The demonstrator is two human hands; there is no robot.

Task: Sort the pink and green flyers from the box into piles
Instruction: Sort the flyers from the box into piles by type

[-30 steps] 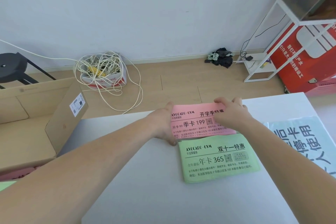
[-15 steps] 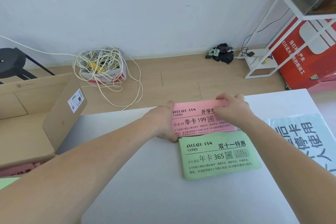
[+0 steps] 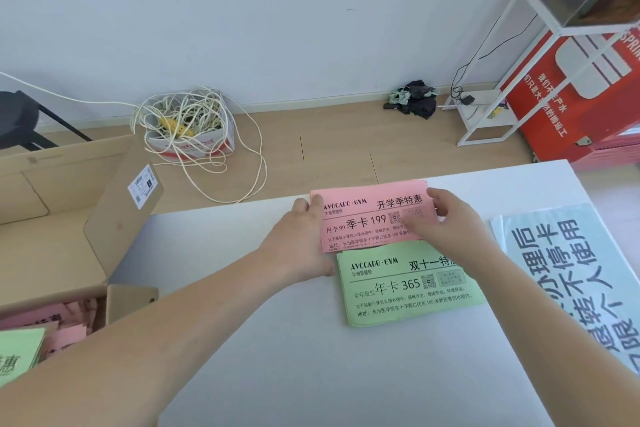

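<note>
Presently: pink flyers (image 3: 367, 218), stacked at far centre of white table (image 3: 311, 364), near edge meeting green flyers (image 3: 408, 288) lying just nearer. Grip: left hand (image 3: 301, 239) holds the stack's left edge, thumb on top; right hand (image 3: 446, 222) pinches its right edge, fingers curled. At left, cardboard box (image 3: 114, 218) holding mixed pink and green sheets.

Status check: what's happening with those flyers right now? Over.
Left hand and right hand hold the pink pile by its ends. Green pile lies just nearer. More flyers in the box. Nothing blocking.
</note>
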